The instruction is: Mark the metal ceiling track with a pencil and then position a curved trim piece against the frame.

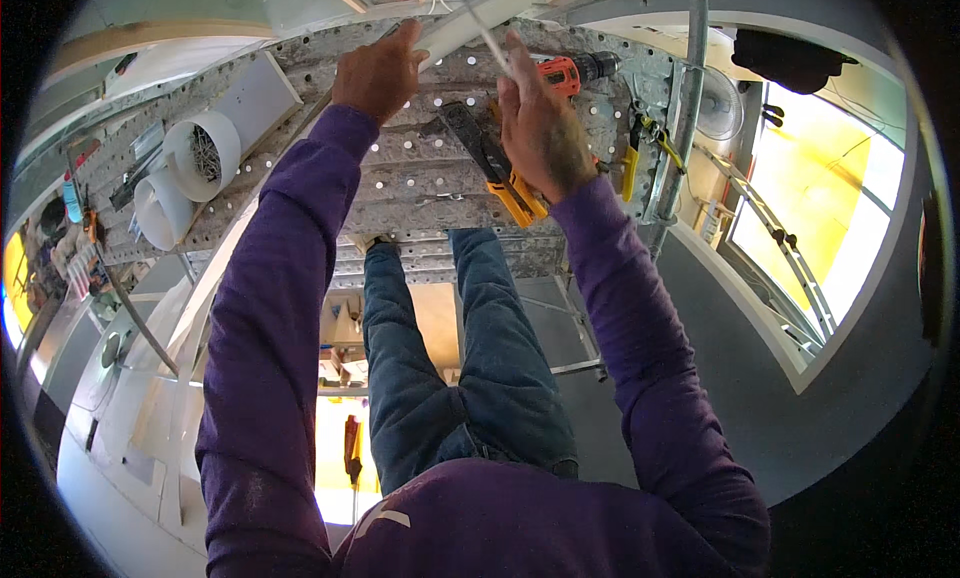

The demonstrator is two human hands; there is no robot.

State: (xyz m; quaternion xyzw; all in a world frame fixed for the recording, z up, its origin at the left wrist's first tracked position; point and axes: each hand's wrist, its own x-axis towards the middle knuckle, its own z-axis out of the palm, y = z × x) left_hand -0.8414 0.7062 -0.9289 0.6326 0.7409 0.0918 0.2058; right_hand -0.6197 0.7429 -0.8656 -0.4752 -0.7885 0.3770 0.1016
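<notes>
My left hand (378, 76) is closed at the near end of a long white strip (485, 20), which slants up and away to the right. My right hand (540, 128) has its fingers closed around a thin pale rod or cord (484, 34) that crosses over the strip; its exact kind is unclear. Below the right hand lies a tool with a dark blade and a yellow-black handle (515, 200), partly covered by the hand. An orange-red drill (568, 73) rests just beyond the right wrist. Yellow-handled pliers (632, 158) lie farther right.
I stand on a perforated metal scaffold platform (420, 193). White tubs (222, 150), one holding screws or nails, sit at the left. A scaffold pole (692, 98) rises on the right. Beyond it are a fan (718, 104), a ladder (775, 223) and a bright window opening (815, 193).
</notes>
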